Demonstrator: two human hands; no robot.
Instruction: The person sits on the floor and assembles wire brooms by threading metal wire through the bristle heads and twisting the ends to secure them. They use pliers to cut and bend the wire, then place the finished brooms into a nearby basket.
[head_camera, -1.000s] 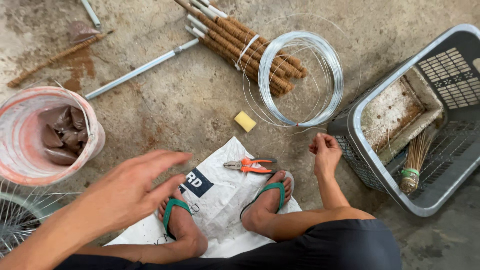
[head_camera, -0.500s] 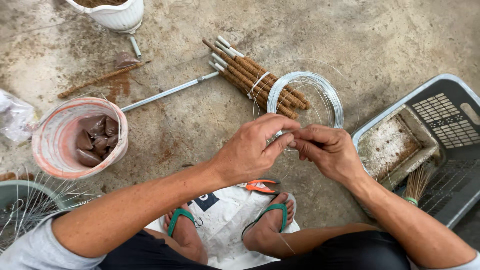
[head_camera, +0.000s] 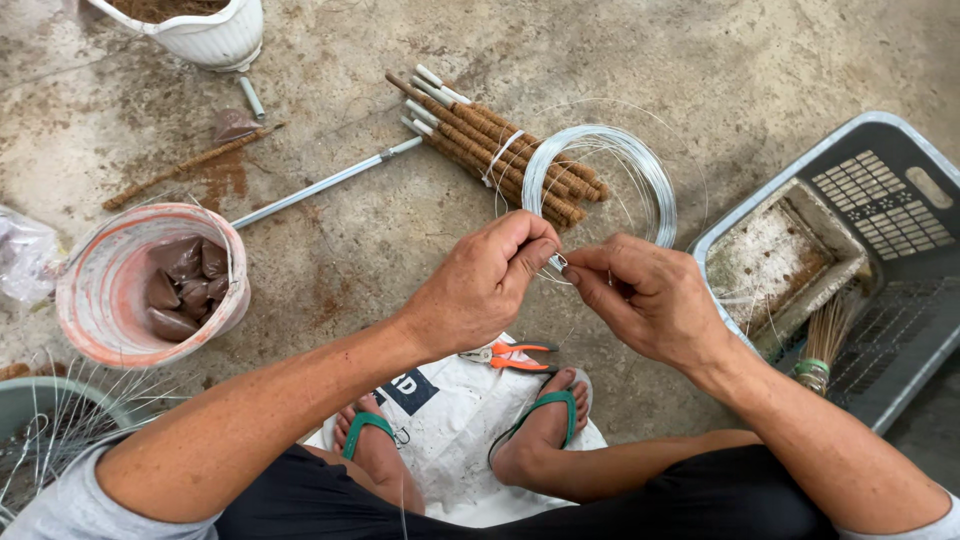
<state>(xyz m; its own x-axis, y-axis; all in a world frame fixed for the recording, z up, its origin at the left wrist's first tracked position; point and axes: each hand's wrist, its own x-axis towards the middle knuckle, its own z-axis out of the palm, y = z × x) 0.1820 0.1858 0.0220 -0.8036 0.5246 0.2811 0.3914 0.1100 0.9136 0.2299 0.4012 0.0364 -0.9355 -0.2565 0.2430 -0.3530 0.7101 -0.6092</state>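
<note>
My left hand (head_camera: 487, 282) and my right hand (head_camera: 648, 298) meet in the middle of the view, fingertips pinched together on a thin strand of silver wire. The strand runs up to a coil of silver wire (head_camera: 655, 180) lying on the concrete floor just beyond my hands. The coil partly overlaps a tied bundle of brown fibre-wrapped sticks (head_camera: 480, 140). Orange-handled pliers (head_camera: 508, 354) lie on a white sack (head_camera: 450, 420) under my feet, below my hands.
A pink bucket (head_camera: 100, 290) holding brown husk pieces stands at left. A long metal rod (head_camera: 320, 185) lies behind it. A grey plastic basket (head_camera: 890, 270) with a tray and a small broom is at right. A white pot (head_camera: 215, 35) sits top left; loose wires at bottom left.
One second ago my hands were apart, the left reaching out open. They have come together on the wire and stayed so; the view has shifted down slightly.
</note>
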